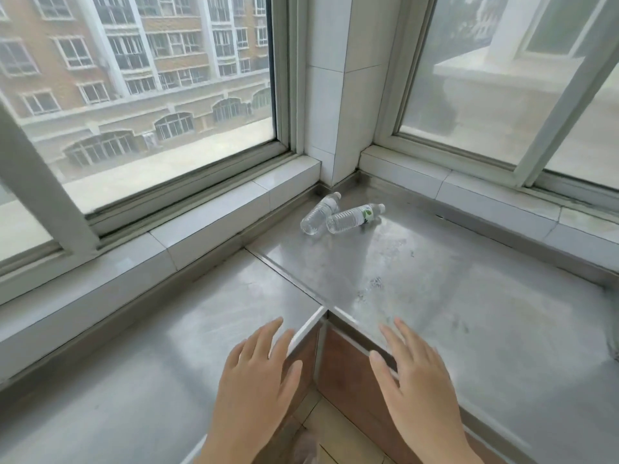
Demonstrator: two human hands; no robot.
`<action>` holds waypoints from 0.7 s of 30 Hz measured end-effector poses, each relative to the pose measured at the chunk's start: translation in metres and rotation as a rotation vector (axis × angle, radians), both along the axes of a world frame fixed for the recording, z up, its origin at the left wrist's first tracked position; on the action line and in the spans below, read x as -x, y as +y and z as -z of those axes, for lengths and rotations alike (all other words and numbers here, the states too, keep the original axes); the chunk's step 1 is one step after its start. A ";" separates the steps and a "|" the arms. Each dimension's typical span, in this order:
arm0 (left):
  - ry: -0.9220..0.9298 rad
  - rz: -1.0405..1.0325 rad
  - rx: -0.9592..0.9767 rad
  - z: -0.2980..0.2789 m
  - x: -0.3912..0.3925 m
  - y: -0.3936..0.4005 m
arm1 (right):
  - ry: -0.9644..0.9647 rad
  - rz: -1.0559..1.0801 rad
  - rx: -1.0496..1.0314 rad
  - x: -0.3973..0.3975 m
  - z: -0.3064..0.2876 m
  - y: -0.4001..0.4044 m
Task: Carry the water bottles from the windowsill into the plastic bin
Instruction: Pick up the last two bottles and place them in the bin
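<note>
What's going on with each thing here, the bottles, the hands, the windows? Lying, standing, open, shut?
Left bottle: lying on its side, cap on, pointing toward the corner.
Right bottle: lying on its side, cap on, its base against the left bottle.
Left hand: open, fingers straight, holding nothing.
Right hand: open, fingers straight, holding nothing.
Left window: shut.
Steel sill: bare apart from the bottles, smudged.

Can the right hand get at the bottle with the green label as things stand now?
Probably yes. The right hand is open and nothing lies between it and the green-label bottle on the steel sill. The bottle lies far back in the corner, so a long stretch seems needed.
</note>
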State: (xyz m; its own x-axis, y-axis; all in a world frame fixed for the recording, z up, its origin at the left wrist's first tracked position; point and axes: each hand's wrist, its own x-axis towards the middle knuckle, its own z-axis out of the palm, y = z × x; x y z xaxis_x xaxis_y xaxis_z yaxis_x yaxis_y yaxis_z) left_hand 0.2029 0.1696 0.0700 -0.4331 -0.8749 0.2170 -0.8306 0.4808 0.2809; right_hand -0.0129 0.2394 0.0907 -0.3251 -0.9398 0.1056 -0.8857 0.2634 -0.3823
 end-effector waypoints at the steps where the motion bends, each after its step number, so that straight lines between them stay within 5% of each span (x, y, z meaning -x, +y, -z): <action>1: -0.009 0.001 -0.006 0.005 0.009 -0.020 | -0.012 0.011 -0.007 0.007 0.002 -0.019; 21: -0.037 0.014 -0.184 0.098 0.185 -0.419 | -0.005 0.019 -0.274 0.122 0.085 -0.401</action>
State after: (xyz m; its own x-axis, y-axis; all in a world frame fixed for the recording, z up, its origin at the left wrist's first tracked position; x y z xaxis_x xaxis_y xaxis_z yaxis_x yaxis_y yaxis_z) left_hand 0.0180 -0.2495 -0.0276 -0.4504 -0.8920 0.0374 -0.8356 0.4359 0.3342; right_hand -0.1345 -0.1611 0.0055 -0.3428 -0.9268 -0.1531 -0.8778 0.3741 -0.2991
